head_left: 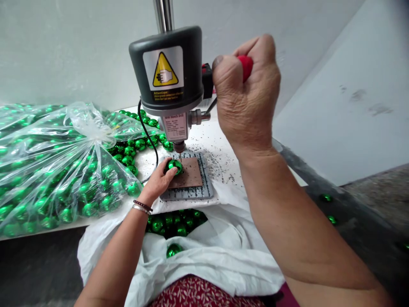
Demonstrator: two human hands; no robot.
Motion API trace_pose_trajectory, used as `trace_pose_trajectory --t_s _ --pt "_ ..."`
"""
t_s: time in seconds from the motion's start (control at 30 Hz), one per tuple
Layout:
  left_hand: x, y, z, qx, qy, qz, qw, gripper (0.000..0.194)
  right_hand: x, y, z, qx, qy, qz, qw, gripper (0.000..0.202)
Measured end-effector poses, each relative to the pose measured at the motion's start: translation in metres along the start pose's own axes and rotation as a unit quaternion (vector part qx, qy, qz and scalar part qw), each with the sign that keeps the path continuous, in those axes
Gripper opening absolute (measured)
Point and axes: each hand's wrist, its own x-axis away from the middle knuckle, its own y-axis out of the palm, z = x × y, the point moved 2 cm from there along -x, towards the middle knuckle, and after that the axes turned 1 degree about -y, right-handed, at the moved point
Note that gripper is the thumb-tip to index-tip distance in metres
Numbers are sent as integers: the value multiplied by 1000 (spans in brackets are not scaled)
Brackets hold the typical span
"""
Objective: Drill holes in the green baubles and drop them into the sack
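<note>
A shiny green ball (174, 165) sits in the fingers of my left hand (159, 179), just left of the drill bit (180, 157). Beneath it lies a brown board (192, 172) on the drill's grey slotted base (207, 189). My right hand (251, 94), raised at the right, is wrapped round the red-knobbed lever (247, 67) of the bench drill (166, 70). The drill's dark housing carries a yellow warning label. Whether the bit touches the ball cannot be made out.
A tied clear plastic bag (96, 132) full of green balls fills the left of the white table (228, 147). Dark shavings are scattered round the base. White cloth (217, 256) in front holds several more balls (174, 250). A black cord (150, 136) hangs beside the drill.
</note>
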Motion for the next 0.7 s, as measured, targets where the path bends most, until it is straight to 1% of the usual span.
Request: trace_pose_trajectory --t_s 0.1,0.2,0.3,0.43,0.57,0.63,0.7 --pt "-1 2 1 7 -25 9 1000 56 0 -1 -2 -1 5 5 1000 19" --pt "-2 4 4 11 -50 30 998 61 0 -1 -5 5 16 2 1000 19" --pt "-4 7 5 10 -55 41 998 61 0 -2 -8 1 26 -6 1000 19" --pt "-8 9 4 -15 -32 22 999 52 0 -3 -10 4 32 -18 999 21" --pt "-13 9 5 -43 0 18 999 59 0 -4 -12 16 38 -28 999 24" --pt "-14 11 8 -45 -4 4 999 60 -1 -5 -14 31 45 -36 998 27" --pt "-15 12 10 -41 -21 -8 999 61 -1 -6 -15 47 52 -42 997 31"
